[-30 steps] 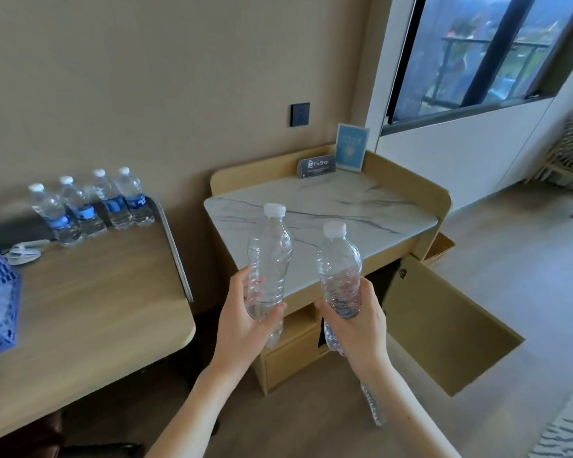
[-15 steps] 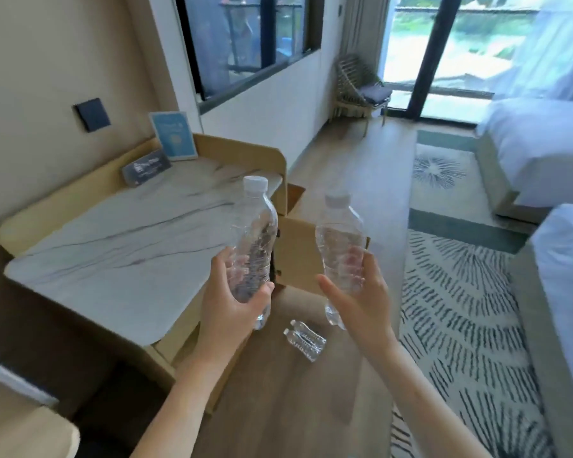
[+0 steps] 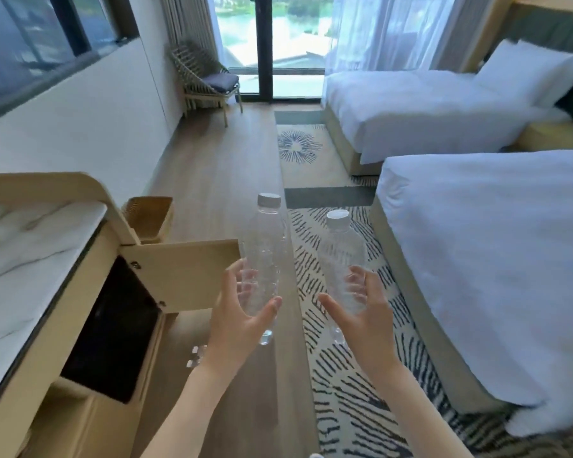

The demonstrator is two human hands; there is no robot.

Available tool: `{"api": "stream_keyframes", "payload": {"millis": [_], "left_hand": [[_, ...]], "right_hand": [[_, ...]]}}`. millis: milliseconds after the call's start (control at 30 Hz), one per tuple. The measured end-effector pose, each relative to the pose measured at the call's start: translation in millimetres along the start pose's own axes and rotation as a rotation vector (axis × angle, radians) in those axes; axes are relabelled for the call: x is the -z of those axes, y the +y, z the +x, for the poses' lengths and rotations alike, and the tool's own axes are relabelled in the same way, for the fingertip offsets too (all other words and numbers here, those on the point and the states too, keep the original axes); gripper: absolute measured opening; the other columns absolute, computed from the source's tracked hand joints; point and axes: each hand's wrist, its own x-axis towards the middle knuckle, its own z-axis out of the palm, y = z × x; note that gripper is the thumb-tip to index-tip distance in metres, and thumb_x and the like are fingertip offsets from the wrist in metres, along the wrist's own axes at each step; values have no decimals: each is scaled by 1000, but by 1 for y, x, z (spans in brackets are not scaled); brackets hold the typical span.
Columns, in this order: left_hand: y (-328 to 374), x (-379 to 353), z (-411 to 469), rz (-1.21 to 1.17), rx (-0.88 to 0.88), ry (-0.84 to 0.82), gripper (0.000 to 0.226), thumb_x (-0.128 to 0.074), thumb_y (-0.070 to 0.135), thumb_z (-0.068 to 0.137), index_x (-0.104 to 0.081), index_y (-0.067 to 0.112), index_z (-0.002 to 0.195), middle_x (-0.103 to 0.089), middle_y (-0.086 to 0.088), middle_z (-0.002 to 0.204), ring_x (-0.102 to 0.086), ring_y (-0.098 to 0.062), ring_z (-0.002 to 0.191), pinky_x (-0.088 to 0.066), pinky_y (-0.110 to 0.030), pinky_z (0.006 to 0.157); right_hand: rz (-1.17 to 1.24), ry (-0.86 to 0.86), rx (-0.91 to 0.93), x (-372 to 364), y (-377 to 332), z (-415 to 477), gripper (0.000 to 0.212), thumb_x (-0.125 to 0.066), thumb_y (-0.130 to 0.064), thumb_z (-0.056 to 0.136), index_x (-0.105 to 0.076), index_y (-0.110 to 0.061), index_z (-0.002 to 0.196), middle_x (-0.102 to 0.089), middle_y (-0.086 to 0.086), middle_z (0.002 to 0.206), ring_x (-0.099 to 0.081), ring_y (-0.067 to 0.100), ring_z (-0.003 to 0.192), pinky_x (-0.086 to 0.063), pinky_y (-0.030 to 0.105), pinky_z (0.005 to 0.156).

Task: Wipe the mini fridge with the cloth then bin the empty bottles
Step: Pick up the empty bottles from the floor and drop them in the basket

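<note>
Bottles, clear and white-capped, are upright in the air, the left hand [image 3: 242, 325] with fingers wrapped round the left bottle [image 3: 263, 246] and the right hand [image 3: 368, 319] round the right bottle [image 3: 341, 256]. Farther off, past the open cabinet door [image 3: 179, 269], a woven basket [image 3: 148, 216] sits on the floor [image 3: 212, 173].

- Left bottle [image 3: 262, 259]: clear thin plastic, glossy, wall ribbed and dimpled.
- Left cap [image 3: 269, 200]: white plastic, matt.
- Right bottle [image 3: 341, 256]: same clear glossy plastic.
- Right cap [image 3: 338, 215]: white plastic, matt.
- Cabinet top [image 3: 24, 252]: marble-look slab, white with grey veins, smooth, slight sheen.
- Cabinet door [image 3: 179, 272]: pale wood-look panel, smooth, matt.
- Floor [image 3: 219, 180]: wood-look planks, matt.
- Rug [image 3: 344, 375]: woven textile, cream with dark dashes, flat.
- Basket [image 3: 148, 216], on the floor at the cabinet's far end: woven wicker, rough.
- Bed covers [image 3: 493, 259]: white cloth, matt.
</note>
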Motion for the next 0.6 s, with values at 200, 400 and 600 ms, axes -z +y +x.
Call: {"api": "stream_keyframes", "payload": {"millis": [200,400,600], "left_hand": [[5,-73,66,-1,23,-29,75,-81,38,77,-32,40,134,-42,36,119,-45,24,102,-37,-8,75],[-14,-109,146,12,56,-35,77,-78,45,74,-32,39,135,-48,31,118,-49,15,104,-41,-3,73],[-65,-128,263,16,72,-24,78,-81,35,76,-35,31,139,-52,24,119,-50,13,103,-41,-2,75]], "right_hand": [[-11,-24,-39,25,39,75,68,-85,-45,74,-54,-22,130,-60,-20,110,-57,-7,105,-49,24,95],[0,-77,-80,4,72,157,67,-83,-45,75,-54,-21,130,-63,-15,112,-58,-5,106,-49,24,97],[1,-100,-84,-57,103,269,67,-84,-44,75,-54,-21,130,-63,-15,112,-59,0,106,-49,24,96]]}}
